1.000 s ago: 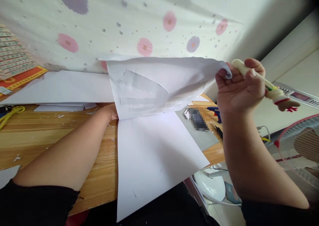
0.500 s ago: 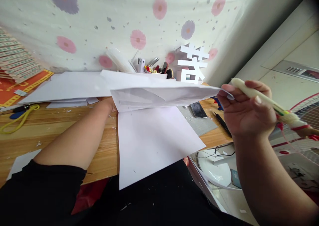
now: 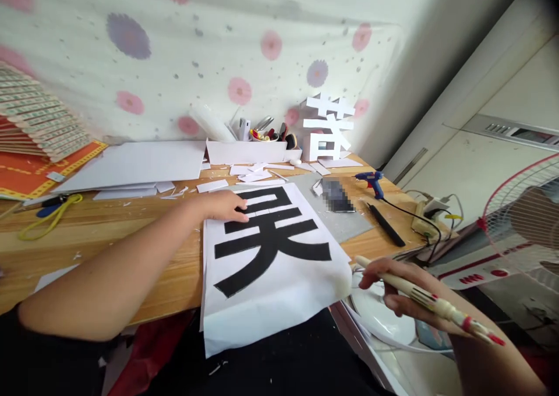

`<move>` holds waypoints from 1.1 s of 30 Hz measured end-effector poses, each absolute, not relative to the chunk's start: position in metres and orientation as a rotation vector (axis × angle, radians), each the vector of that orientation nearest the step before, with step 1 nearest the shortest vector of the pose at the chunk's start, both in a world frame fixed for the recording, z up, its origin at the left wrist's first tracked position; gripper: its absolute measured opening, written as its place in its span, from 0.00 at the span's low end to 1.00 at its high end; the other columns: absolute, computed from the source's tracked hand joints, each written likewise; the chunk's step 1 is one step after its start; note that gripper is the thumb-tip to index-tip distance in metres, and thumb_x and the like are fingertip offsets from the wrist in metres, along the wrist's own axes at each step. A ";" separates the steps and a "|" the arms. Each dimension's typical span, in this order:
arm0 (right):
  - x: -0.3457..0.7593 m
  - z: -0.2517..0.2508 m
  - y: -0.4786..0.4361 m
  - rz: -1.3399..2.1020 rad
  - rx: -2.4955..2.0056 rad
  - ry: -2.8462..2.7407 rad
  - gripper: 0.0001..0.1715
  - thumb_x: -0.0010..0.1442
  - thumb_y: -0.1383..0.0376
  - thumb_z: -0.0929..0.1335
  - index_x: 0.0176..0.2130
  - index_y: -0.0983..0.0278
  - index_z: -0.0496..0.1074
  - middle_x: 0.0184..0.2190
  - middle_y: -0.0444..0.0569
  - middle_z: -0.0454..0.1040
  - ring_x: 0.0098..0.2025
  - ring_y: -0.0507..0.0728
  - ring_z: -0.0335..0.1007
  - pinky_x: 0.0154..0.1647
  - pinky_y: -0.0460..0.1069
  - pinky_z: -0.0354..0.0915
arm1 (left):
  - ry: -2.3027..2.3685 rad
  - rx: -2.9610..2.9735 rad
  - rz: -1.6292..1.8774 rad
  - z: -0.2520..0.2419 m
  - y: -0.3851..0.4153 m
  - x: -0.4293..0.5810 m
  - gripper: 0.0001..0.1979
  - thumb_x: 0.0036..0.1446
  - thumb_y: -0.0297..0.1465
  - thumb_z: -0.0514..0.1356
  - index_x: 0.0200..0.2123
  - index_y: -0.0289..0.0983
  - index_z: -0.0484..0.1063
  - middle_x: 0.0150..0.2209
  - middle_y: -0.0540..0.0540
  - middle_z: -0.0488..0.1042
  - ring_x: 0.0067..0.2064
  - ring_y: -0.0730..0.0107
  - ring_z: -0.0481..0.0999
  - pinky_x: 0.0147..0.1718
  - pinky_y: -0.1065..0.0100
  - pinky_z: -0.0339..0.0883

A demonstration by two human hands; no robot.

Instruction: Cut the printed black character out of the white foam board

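A white paper sheet (image 3: pixel 297 279) printed with a bold black character lies at the table's front, its near edge curling over my lap. Under it, another white sheet shows a little at the left edge. My left hand (image 3: pixel 225 205) rests flat on the upper left of the printed sheet, thumb and fingers apart. Beyond the sheet's right edge, off the table, my right hand (image 3: pixel 414 272) holds a thick cream multicolour pen (image 3: pixel 430 303) with a decorated end. The pen tip points left, close to the sheet's right corner.
Behind stand a white paper character model (image 3: pixel 329 131) and a white box of stationery (image 3: pixel 244 150). To the right are a blue glue gun (image 3: pixel 371 180), a black pen-like tool (image 3: pixel 386 225), a power strip (image 3: pixel 425 227) and a fan (image 3: pixel 524 204). Paper scraps (image 3: pixel 255 174) litter the table.
The raised sheet has come down flat, printed side up. My left hand now lies on top of it. My right hand has released its corner and moved lower, keeping the pen.
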State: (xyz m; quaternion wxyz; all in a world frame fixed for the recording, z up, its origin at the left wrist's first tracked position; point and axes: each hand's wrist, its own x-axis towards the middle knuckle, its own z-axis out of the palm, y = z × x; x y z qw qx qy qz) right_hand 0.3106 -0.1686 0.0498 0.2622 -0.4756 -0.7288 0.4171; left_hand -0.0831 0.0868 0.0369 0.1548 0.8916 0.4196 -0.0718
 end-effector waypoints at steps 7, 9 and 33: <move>0.264 0.060 -0.074 1.096 -0.937 -1.759 0.28 0.62 0.47 0.71 0.54 0.61 0.76 0.40 0.56 0.80 0.35 0.57 0.76 0.36 0.51 0.74 | 1.318 2.709 -0.248 0.016 0.045 -0.070 0.35 0.58 0.51 0.60 0.58 0.30 0.69 0.67 0.26 0.63 0.66 0.41 0.65 0.58 0.54 0.65; 0.228 0.059 -0.029 1.125 -0.949 -1.633 0.29 0.58 0.45 0.72 0.47 0.64 0.79 0.34 0.53 0.79 0.31 0.54 0.73 0.31 0.49 0.73 | 1.313 2.748 -0.228 0.011 0.040 -0.070 0.34 0.61 0.50 0.59 0.60 0.28 0.68 0.69 0.25 0.59 0.70 0.42 0.57 0.62 0.53 0.60; 0.033 -0.031 0.144 0.957 -1.296 -1.395 0.15 0.49 0.62 0.71 0.23 0.59 0.59 0.13 0.34 0.61 0.18 0.49 0.58 0.21 0.45 0.56 | 1.596 2.449 -0.265 0.015 0.029 -0.065 0.44 0.53 0.58 0.62 0.67 0.43 0.62 0.72 0.28 0.50 0.69 0.17 0.48 0.59 0.27 0.52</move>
